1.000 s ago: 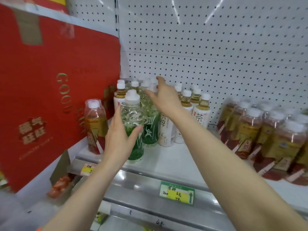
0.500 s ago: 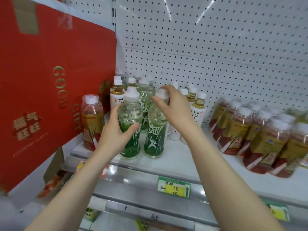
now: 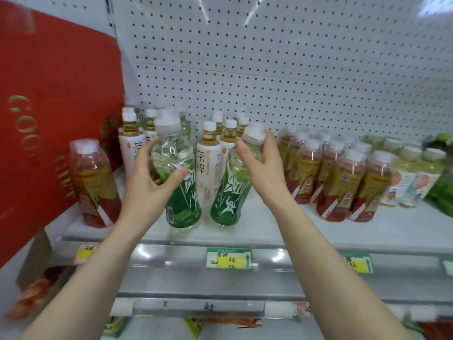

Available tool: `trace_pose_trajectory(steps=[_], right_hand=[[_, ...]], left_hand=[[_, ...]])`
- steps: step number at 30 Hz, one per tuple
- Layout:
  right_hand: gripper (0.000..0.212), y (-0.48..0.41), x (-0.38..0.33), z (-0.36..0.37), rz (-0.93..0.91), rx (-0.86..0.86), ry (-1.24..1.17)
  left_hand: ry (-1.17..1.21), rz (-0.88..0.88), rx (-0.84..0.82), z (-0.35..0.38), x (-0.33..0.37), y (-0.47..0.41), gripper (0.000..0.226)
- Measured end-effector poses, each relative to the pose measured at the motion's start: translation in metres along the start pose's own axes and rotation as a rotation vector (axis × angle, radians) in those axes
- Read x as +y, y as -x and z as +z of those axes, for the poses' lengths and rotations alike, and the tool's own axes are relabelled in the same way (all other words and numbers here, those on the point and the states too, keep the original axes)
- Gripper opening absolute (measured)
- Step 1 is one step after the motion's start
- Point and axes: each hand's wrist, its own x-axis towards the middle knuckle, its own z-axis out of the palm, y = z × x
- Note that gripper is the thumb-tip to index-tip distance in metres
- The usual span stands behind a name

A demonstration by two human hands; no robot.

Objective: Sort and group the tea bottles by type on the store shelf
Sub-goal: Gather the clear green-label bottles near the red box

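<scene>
Two green-labelled tea bottles stand near the front of the white shelf. My left hand grips the left green bottle around its middle. My right hand holds the right green bottle by its neck and shoulder; this bottle leans to the right. Behind them stand several white-labelled tea bottles. A single red-and-gold bottle stands alone at the far left. A group of the same red-and-gold bottles fills the right side.
A large red gift box walls off the left end of the shelf. Pale yellow bottles and a green item sit at the far right. Perforated back panel behind. Price tags line the shelf edge; a lower shelf shows below.
My right hand pulled a second green bottle from the back row to the front and shifted it right, tilting it. The left hand keeps its hold on the first green bottle.
</scene>
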Motion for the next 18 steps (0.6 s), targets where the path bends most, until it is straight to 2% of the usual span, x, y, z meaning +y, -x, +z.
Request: trace_pose_trajectory(steps=[3, 7, 15, 18], right_hand=[[0.031, 0.002, 0.002, -0.029, 0.005, 0.002, 0.053], [0.031, 0.001, 0.008, -0.043, 0.024, -0.054, 0.133], [0.038, -0.01, 0.016, -0.019, 0.001, -0.152, 0.116], [0.03, -0.013, 0.017, 0.0, -0.004, -0.187, 0.096]], left_hand=[[0.063, -0.01, -0.013, 0.023, 0.012, -0.003, 0.089], [-0.054, -0.018, 0.023, 0.046, 0.011, -0.005, 0.083], [-0.153, -0.114, 0.212, 0.038, -0.027, -0.039, 0.085], [-0.206, -0.129, 0.165, 0.034, -0.032, -0.049, 0.09]])
